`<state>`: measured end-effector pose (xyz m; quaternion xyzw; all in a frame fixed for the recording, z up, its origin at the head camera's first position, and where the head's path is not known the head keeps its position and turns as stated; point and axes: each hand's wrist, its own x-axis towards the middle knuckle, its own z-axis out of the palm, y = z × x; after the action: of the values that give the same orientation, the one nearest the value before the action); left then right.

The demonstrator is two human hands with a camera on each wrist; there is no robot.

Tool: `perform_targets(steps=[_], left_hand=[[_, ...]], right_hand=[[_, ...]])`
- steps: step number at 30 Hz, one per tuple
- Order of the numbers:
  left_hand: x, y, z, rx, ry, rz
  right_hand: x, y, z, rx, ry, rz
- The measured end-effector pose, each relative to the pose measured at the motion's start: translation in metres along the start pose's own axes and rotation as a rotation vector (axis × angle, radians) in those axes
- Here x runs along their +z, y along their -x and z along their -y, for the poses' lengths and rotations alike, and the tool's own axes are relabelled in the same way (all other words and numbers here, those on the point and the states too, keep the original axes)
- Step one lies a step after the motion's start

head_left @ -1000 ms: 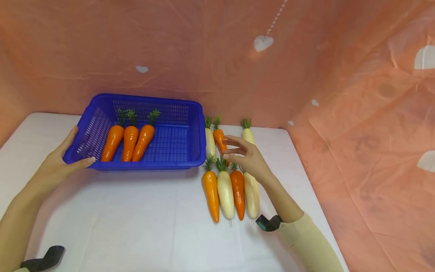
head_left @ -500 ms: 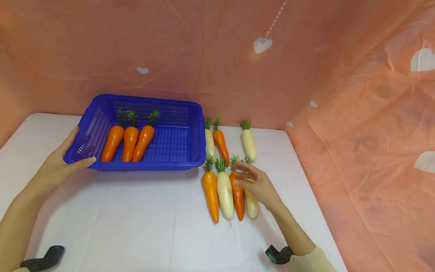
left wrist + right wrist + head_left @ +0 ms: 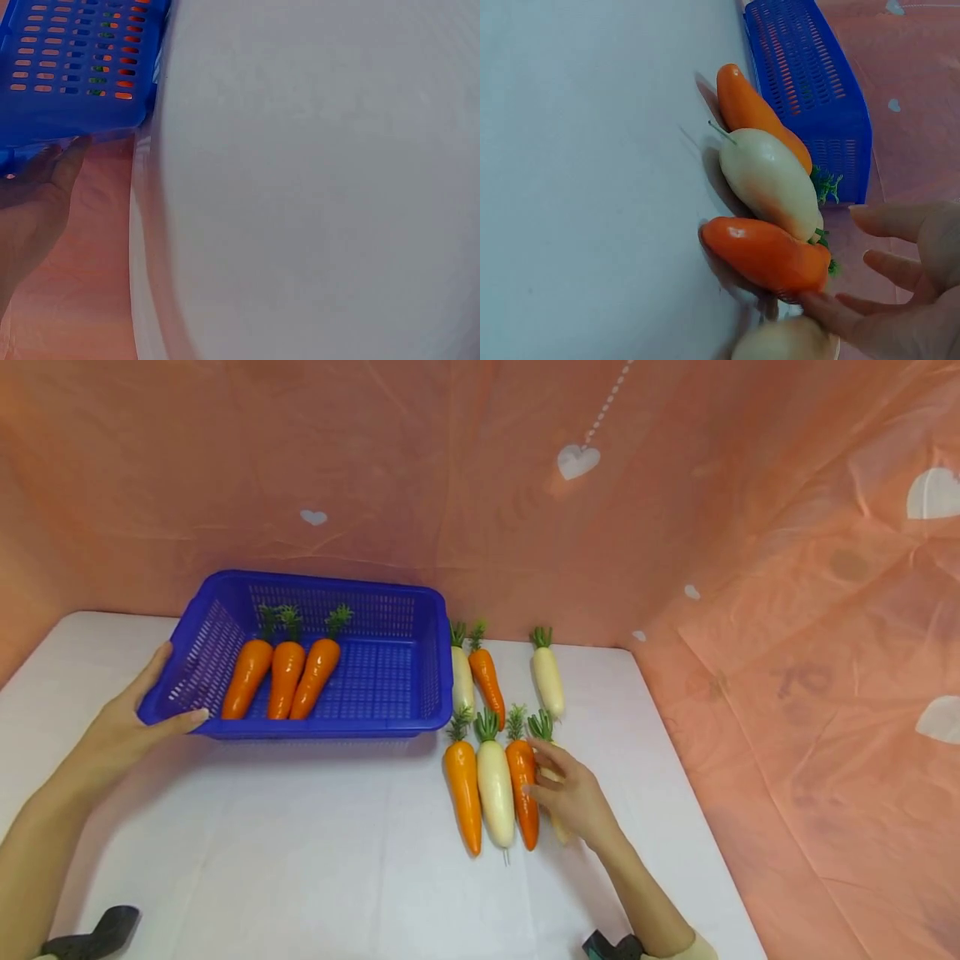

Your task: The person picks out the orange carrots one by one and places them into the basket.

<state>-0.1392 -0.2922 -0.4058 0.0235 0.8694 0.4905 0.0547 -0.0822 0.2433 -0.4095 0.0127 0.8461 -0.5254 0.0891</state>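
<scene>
My left hand (image 3: 123,718) holds the blue plastic basket (image 3: 322,727) by its left end, thumb along the front rim. Three orange carrots (image 3: 318,672) lie inside, leafy tops toward the back. My right hand (image 3: 573,797) hovers with parted fingers over the near row, right of the basket. Its fingertips are close to the red-orange carrot (image 3: 522,793) and partly cover the white radish (image 3: 540,724) at the row's right end. In the right wrist view, a digit reaches between that carrot (image 3: 765,255) and the radish (image 3: 784,341); whether it touches either is unclear.
The near row also has a white radish (image 3: 495,793) and a lighter orange carrot (image 3: 462,793). Behind lie another radish (image 3: 462,681) beside the basket, a carrot (image 3: 487,681) and a separate radish (image 3: 548,681). A peach cloth (image 3: 450,460) rises behind the white table (image 3: 300,860).
My right hand has come nearer and slightly right, from over the far carrot to the right end of the near row. The left hand and basket have stayed in place.
</scene>
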Motion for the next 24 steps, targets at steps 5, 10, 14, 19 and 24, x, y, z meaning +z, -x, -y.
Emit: perform_targets(steps=[5, 10, 14, 19, 24], left_hand=[[-0.001, -0.001, 0.001, 0.008, -0.007, -0.003], [-0.002, 0.000, 0.003, 0.010, 0.000, -0.006], [-0.002, 0.001, 0.002, 0.004, 0.007, -0.018], [-0.001, 0.003, 0.000, 0.006, 0.020, -0.020], [0.000, 0.001, 0.000, 0.011, 0.024, -0.010]], right_hand=[[0.005, -0.008, -0.004, -0.039, 0.123, -0.004], [0.008, -0.017, -0.008, -0.042, 0.255, 0.002], [0.006, -0.025, -0.008, -0.061, 0.327, 0.045], [0.004, -0.036, -0.008, -0.085, 0.377, 0.107], [0.000, -0.038, -0.009, -0.045, 0.365, 0.086]])
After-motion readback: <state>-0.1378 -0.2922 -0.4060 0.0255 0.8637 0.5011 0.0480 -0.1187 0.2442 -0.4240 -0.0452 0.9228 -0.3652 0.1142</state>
